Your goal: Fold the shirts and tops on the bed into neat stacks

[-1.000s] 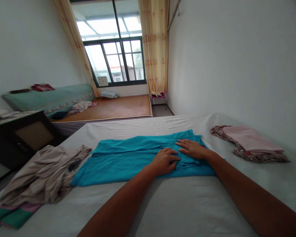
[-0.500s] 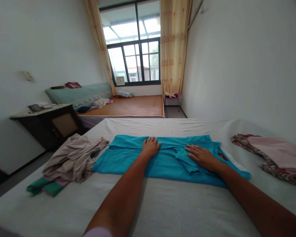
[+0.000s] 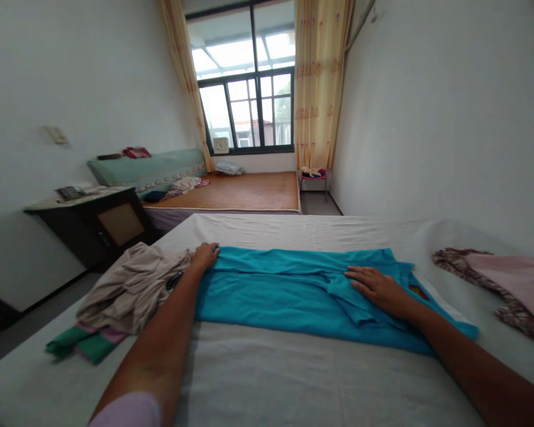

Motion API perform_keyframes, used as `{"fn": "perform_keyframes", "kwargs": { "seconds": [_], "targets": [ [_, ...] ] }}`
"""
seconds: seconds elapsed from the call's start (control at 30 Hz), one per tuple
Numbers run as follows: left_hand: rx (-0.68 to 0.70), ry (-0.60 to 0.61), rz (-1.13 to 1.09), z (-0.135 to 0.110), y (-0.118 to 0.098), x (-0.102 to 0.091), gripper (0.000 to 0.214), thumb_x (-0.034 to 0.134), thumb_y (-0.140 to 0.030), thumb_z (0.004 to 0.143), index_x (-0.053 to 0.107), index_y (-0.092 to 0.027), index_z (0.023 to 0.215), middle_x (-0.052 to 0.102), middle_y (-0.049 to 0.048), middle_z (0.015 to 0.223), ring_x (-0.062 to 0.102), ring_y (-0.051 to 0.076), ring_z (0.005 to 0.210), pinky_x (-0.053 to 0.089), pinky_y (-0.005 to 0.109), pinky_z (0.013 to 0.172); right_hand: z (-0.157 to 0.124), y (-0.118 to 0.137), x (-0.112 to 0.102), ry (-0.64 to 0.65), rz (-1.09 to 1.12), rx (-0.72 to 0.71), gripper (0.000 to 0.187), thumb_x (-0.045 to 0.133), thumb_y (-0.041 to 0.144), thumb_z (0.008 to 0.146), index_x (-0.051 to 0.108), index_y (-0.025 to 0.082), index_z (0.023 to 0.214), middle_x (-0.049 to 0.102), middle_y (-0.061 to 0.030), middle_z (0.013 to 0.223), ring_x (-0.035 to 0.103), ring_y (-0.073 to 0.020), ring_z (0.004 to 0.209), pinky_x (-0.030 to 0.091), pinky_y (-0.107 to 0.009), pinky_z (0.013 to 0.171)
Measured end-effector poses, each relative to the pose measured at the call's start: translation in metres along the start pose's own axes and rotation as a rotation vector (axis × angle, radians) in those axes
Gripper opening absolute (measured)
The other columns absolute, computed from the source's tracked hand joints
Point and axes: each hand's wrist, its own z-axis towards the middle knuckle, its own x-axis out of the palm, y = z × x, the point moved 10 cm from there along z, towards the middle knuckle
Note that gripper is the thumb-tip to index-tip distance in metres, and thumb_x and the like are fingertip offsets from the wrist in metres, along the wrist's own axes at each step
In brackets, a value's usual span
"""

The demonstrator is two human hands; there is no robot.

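A blue shirt [image 3: 267, 296] lies folded in a long flat shape across the white sheet, with a small coloured print peeking out at its right end. At its far left corner, my left hand [image 3: 205, 256] has its fingers bent over the cloth edge. My left forearm covers the shirt's left end. My right hand [image 3: 378, 290] rests flat on the right part of the shirt, fingers stretched, beside a folded-over sleeve [image 3: 351, 299]. Just left of my left arm is a crumpled beige garment [image 3: 124, 284] with green and pink cloth [image 3: 86, 344] under its near end.
The white-sheeted bed [image 3: 267, 379] carries all of this. To the right lies a folded pink garment [image 3: 511, 279] with patterned ruffles. Beyond are another bed with a brown mat [image 3: 249, 193], a dark cabinet [image 3: 111, 225] on the left and a small stool [image 3: 314, 176] under the curtain.
My left hand has slid left from the middle of the blue shirt to its far left corner. My right hand stays flat on the shirt. The view has shifted slightly.
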Motion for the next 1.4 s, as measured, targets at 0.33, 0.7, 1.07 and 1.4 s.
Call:
{"fn": "perform_keyframes", "kwargs": {
  "seconds": [0.33,0.7,1.07,1.4],
  "targets": [
    [0.125,-0.035,-0.093,0.018,-0.009,0.019,0.041,0.04,-0.031,0.09,0.058,-0.031,0.127,0.059,0.0031,0.127,0.052,0.021,0.119,0.04,0.033,0.101,0.033,-0.049,-0.037,-0.112,0.005,0.163,0.04,0.041,0.045,0.086,0.071,0.024,0.101,0.072,-0.0052,0.106,0.064,-0.0248,0.098,0.048,-0.038,0.091],
    [0.033,-0.096,-0.154,0.001,0.004,-0.008,0.034,0.042,-0.038,0.09,0.062,-0.026,0.114,0.065,0.006,0.114,0.057,0.024,0.108,0.044,0.035,0.092,0.051,-0.167,-0.045,-0.159,-0.149,0.438,0.032,0.052,0.048,0.078,0.066,0.021,0.084,0.071,-0.0109,0.093,0.064,-0.0261,0.087,0.049,-0.034,0.074],
    [-0.054,-0.239,-0.048,-0.014,0.003,-0.031,0.035,0.047,-0.034,0.089,0.062,-0.026,0.119,0.06,0.0105,0.121,0.053,0.032,0.112,0.038,0.051,0.096,0.047,-0.138,-0.048,-0.146,-0.372,0.517,0.038,0.046,0.039,0.086,0.06,0.017,0.113,0.065,-0.0162,0.114,0.056,-0.0339,0.107,0.047,-0.046,0.08],
    [0.711,0.11,-0.185,-0.091,-0.198,0.006,0.053,0.032,-0.05,0.095,0.041,-0.027,0.142,0.041,0.0049,0.148,0.034,0.022,0.137,0.024,0.037,0.113,0.032,0.032,0.018,0.033,-0.185,-0.02,0.056,0.026,0.056,0.094,0.047,0.029,0.139,0.046,-0.0041,0.145,0.041,-0.0258,0.133,0.034,-0.046,0.107]
  ]
}}
